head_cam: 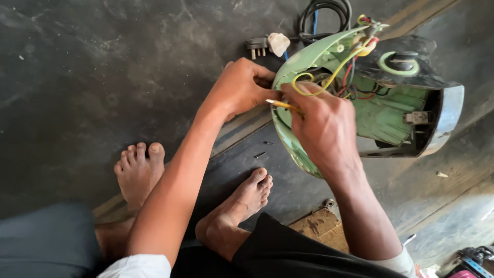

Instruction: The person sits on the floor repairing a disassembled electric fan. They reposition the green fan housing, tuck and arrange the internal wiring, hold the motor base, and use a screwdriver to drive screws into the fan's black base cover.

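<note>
A green appliance housing point(381, 116) lies open on its side on the dark floor, with yellow, red and black wires point(339, 72) showing inside. My left hand point(242, 85) grips the housing's left rim. My right hand point(321, 121) is closed on a thin yellow-tipped tool or wire end point(280, 104) at that rim. Whether it is a tool or a wire, I cannot tell. A black base part with a green ring point(404, 64) sits on the housing's far side.
A white and black plug point(267, 45) with a coiled black cord point(324, 18) lies behind the housing. Two small screws point(261, 153) rest on the floor near my bare feet point(139, 172). A worn wooden block point(321, 226) sits by my right knee.
</note>
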